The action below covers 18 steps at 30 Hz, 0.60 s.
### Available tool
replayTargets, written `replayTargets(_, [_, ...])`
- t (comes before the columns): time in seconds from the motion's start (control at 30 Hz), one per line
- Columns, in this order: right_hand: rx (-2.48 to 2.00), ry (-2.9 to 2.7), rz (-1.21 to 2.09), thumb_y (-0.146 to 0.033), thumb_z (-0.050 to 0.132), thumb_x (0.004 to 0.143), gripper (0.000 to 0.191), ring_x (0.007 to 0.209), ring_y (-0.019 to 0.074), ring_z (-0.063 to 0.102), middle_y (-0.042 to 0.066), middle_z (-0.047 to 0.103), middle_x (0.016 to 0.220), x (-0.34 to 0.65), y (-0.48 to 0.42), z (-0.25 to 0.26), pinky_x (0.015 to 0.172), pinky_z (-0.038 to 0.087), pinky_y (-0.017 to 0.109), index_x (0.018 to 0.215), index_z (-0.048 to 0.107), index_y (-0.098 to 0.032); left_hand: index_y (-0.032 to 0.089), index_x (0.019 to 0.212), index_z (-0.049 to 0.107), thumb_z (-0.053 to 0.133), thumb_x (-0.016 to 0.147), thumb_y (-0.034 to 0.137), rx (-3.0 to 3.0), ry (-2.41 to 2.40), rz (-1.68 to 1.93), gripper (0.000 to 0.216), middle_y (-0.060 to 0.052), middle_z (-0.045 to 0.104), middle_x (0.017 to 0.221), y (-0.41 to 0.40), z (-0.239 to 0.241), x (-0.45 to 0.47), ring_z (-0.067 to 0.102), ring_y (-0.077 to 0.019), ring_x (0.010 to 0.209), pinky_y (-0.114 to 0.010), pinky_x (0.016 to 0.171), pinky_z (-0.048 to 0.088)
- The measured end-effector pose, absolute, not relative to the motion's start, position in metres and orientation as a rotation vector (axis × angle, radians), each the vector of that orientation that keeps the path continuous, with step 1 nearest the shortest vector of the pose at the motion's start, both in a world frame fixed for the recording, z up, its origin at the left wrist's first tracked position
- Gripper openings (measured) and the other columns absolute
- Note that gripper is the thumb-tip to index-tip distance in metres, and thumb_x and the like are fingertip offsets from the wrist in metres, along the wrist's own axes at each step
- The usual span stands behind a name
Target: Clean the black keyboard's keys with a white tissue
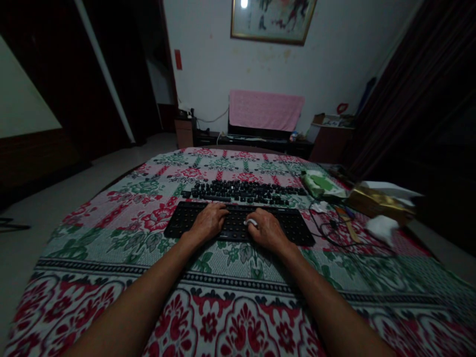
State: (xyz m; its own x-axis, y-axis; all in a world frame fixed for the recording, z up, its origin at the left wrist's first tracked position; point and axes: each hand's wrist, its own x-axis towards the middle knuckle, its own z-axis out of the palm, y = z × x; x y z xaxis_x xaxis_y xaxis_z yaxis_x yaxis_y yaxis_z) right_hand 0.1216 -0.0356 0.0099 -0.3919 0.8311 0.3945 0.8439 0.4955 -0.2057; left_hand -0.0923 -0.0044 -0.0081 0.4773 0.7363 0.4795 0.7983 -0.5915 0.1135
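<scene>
A black keyboard base (290, 225) with its keycaps removed lies on a flowered bedspread (230, 292). Behind it, several loose black keycaps (245, 191) are spread in rows. My left hand (208, 221) rests on the middle of the keyboard, fingers curled down against it. My right hand (266, 229) is closed on a small white object (252, 221), held against the keyboard surface just right of centre. What the white object is I cannot make out.
A black cable (330, 233) trails off the keyboard's right end. Beside it lie a green-and-white packet (322, 184), a gold box (379, 202), white tissue (381, 229) and small tools. A pink-draped stand (265, 110) is against the far wall.
</scene>
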Motion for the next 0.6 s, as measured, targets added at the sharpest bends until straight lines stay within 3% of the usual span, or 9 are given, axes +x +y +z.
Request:
replayTargets(0.37, [-1.374, -2.375, -0.121, -0.023, 0.049, 0.083, 0.020, 0.084, 0.0166, 0.050, 0.006, 0.055, 0.089, 0.112, -0.035, 0.011, 0.076, 0.035, 0.027, 0.098, 0.062, -0.021, 0.016, 0.099, 0.067, 0.050, 0.081, 0.016, -2.573, -1.352, -0.762, 0.024, -0.009, 0.061, 0.114, -0.003, -0.011, -0.093, 0.055, -0.0207, 0.104, -0.036, 0.095, 0.044])
replayTargets(0.6, [-1.393, -2.308, -0.086, -0.020, 0.047, 0.080, 0.018, 0.079, 0.0168, 0.051, 0.006, 0.056, 0.083, 0.119, -0.032, 0.008, 0.073, 0.038, 0.027, 0.089, 0.062, -0.017, 0.017, 0.099, 0.067, 0.049, 0.081, 0.016, -2.605, -1.342, -0.764, 0.025, -0.008, 0.061, 0.113, -0.004, -0.009, -0.093, 0.055, -0.0197, 0.103, -0.036, 0.095, 0.044])
